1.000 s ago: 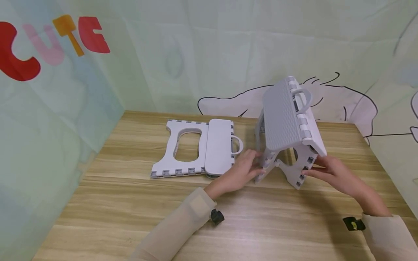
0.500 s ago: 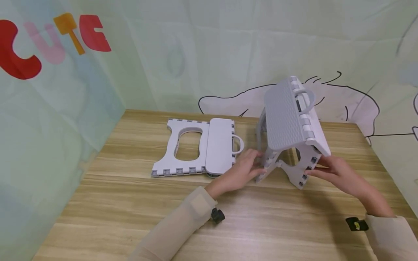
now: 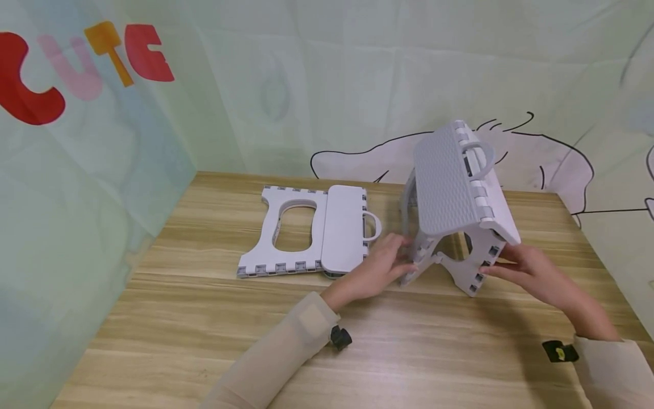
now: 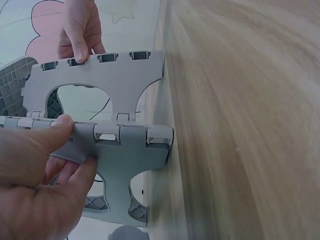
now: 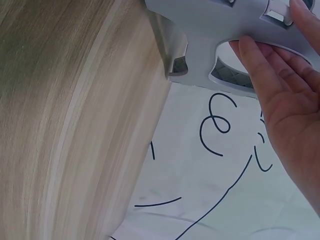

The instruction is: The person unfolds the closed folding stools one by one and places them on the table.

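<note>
A grey-and-white folding step stool (image 3: 443, 182) stands partly unfolded at the right of the table, its two top halves sloping like a roof with a loop handle at the ridge. My left hand (image 3: 375, 270) grips the edge of its left leg panel, thumb on the hinged edge and fingers behind in the left wrist view. On the other side, my right hand (image 3: 541, 275) holds the right leg panel (image 4: 132, 75). In the right wrist view its fingers reach into the panel's oval opening, thumb at the slotted edge.
Another folding stool (image 3: 343, 227), collapsed flat, lies left of my left hand, its handle toward me and the upright stool. The wood-grain table (image 3: 214, 335) meets a printed cloth backdrop (image 3: 347, 85) at its back and sides.
The right leg panel and top half have swung slightly to the right with my right hand, so the stool is spread a little wider. My left hand stays nearly still.
</note>
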Available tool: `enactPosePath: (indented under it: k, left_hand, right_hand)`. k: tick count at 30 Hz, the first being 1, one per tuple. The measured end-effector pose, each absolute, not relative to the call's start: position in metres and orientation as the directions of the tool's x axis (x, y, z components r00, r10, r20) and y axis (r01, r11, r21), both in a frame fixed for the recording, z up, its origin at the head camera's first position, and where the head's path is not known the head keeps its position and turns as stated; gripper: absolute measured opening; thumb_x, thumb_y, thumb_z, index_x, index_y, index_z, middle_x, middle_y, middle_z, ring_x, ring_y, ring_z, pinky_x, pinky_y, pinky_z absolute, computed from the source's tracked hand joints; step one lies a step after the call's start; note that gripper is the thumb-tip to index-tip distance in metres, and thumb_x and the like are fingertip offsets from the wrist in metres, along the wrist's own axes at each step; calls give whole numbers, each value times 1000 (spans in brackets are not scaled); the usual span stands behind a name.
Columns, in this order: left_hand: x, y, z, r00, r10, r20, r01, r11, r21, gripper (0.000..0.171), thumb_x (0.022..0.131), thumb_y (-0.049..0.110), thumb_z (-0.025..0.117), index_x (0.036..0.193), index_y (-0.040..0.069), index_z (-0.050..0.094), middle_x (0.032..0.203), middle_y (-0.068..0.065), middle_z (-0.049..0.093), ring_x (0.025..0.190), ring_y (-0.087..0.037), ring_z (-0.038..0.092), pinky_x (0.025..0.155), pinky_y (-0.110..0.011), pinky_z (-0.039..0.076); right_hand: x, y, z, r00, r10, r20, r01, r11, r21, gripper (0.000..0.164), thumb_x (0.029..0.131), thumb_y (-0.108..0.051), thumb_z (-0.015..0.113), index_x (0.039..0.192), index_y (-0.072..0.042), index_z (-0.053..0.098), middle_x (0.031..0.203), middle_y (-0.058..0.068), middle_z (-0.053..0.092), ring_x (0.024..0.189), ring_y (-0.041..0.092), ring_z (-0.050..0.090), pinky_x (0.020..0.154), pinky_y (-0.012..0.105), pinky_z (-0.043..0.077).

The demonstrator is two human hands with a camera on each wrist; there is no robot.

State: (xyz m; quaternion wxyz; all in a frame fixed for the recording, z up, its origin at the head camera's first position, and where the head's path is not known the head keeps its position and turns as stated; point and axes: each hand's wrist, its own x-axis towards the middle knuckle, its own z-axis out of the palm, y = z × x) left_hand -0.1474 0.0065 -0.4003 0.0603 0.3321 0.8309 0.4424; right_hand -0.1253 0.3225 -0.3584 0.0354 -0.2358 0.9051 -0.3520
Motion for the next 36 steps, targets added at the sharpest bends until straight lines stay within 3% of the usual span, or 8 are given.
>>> enactPosePath:
  k: [3,6,10,14,22,31,36]
  left_hand:
    - [-147,7,-400,-772,605,195,498,383,778,49,96,16,67,133,-7,46,128,-17,49,121,-26,49,97,-15,46]
    - [-148,7,-400,-768,608,200,500,375,781,49,95,15,67,133,-8,46,127,-18,49,120,-27,50,96,-14,46]
    - [-148,8,-401,-764,613,203,501,365,784,49,96,14,66,134,-8,45,127,-18,49,120,-28,51,95,-12,46]
    - [-147,8,-400,-765,613,199,496,364,788,49,96,14,66,134,-8,45,126,-17,49,119,-28,52,93,-12,46]
    - [-146,10,-398,-767,611,198,498,373,783,49,96,15,67,134,-7,46,125,-17,50,117,-27,53,92,-12,47]
    - [-144,10,-397,-778,598,193,487,381,786,52,95,16,69,136,-7,47,126,-18,53,114,-28,56,92,-15,49]
    - [-144,9,-395,-777,602,182,515,443,734,61,95,28,71,140,-4,47,131,-14,54,117,-24,53,97,-25,47]
  right_hand:
    - [-125,324,-359,-888,-450,97,-396,639,-660,47,94,-7,69,135,8,52,123,28,63,110,25,63,82,49,57]
    - [-125,326,-360,-884,-456,101,-400,627,-669,50,94,-6,69,138,8,49,125,29,62,112,13,62,83,50,57]
    - [-125,328,-362,-877,-465,123,-419,610,-672,51,93,-4,70,139,6,49,126,28,62,110,-7,54,85,30,58]
    - [-125,330,-363,-873,-469,133,-425,598,-680,51,93,-2,70,139,5,49,126,26,62,110,-9,53,85,14,51]
    - [-126,335,-362,-860,-487,152,-449,581,-679,54,92,0,69,141,5,48,128,26,61,112,-8,53,85,15,51]
    - [-125,333,-359,-861,-492,130,-428,563,-707,40,92,0,69,129,9,56,120,26,65,107,-4,59,82,19,55]
    - [-123,331,-360,-864,-489,122,-415,554,-722,40,93,1,68,128,12,55,119,30,64,106,-3,60,81,20,56]
